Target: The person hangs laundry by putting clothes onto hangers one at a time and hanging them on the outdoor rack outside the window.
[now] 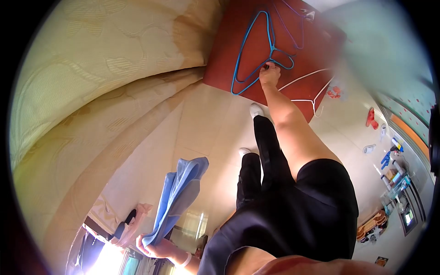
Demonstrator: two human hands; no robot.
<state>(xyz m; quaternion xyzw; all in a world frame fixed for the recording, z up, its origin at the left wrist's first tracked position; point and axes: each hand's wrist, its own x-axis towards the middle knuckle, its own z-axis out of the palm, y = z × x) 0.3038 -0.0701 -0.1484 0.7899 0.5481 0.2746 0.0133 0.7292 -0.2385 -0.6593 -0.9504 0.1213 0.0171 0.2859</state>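
My left hand (156, 248), low on the left, is closed round one end of a folded light-blue garment (176, 197), which extends upward from it. What kind of garment it is, I cannot tell. With the arm stretched forward, my right hand (270, 74) has its fingers closed on the edge of a blue hanger (237, 64) over a dark red tabletop (220, 68). A purple hanger (302, 34) lies farther back on the same top. Closer to me, a white hanger (302, 100) rests near the table's front edge.
Beige patterned curtains (114, 59) hang along the left. A pale translucent sheet (389, 50) covers the upper right. Red slippers (371, 118) lie on the tiled floor (206, 123), and several items stand along the right wall. Bright light enters at the lower left.
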